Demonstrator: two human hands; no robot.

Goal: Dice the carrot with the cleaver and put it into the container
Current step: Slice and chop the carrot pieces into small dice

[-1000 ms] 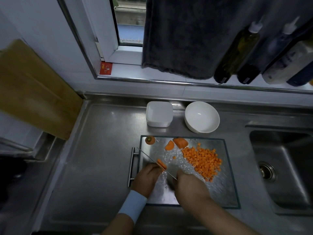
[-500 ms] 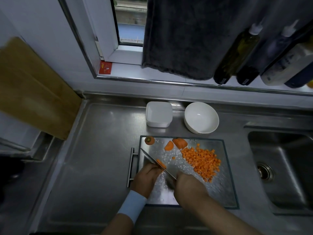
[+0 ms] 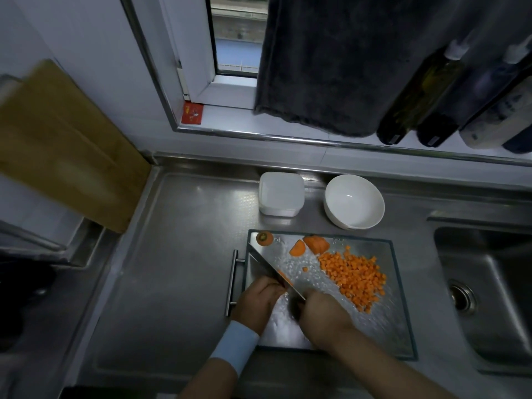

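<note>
Dicing: right hand [image 3: 322, 315] grips broad steel cleaver [image 3: 266, 264]; left hand [image 3: 257, 302], fingers curled, pins orange carrot strip [image 3: 285, 276]; next chop probably needs fingertips tucked.

A dimly lit stainless-steel surface [image 3: 172, 254] is bounded by a sink [image 3: 495, 298] set in at the right. A white-framed window [image 3: 239, 53] is partly covered by a dark towel [image 3: 331, 67]; a wooden board [image 3: 66, 145] is leaned against the left wall [image 3: 86, 33].

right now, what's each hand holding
Left hand: holds a carrot piece.
Right hand: grips the cleaver.
</note>
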